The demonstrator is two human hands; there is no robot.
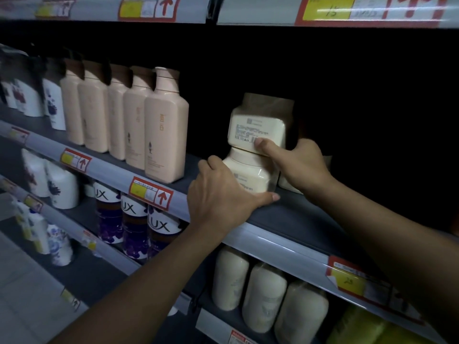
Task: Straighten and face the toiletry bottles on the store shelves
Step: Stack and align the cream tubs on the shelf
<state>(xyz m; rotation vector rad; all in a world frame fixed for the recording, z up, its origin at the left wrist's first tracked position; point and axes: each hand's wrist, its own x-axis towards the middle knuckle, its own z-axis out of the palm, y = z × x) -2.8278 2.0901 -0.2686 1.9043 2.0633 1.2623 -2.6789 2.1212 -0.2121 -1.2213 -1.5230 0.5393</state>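
Observation:
Two cream bottles lie on their sides on the middle shelf (293, 214), one stacked on the other, their bases toward me. My right hand (300, 165) grips the upper cream bottle (257, 131), thumb on its barcode label. My left hand (218, 194) holds the lower cream bottle (248, 172), fingers over its top and thumb stretched along the shelf beneath it. To the left stands a row of upright pink pump bottles (165, 135), the nearest one close to the shelf's front edge.
Behind and right of the cream bottles the shelf is dark. The shelf below holds purple LUX bottles (134, 224), white bottles (62, 187) and cream bottles (265, 296). Price tags (151, 192) line the shelf rails. Another shelf rail (248, 11) runs overhead.

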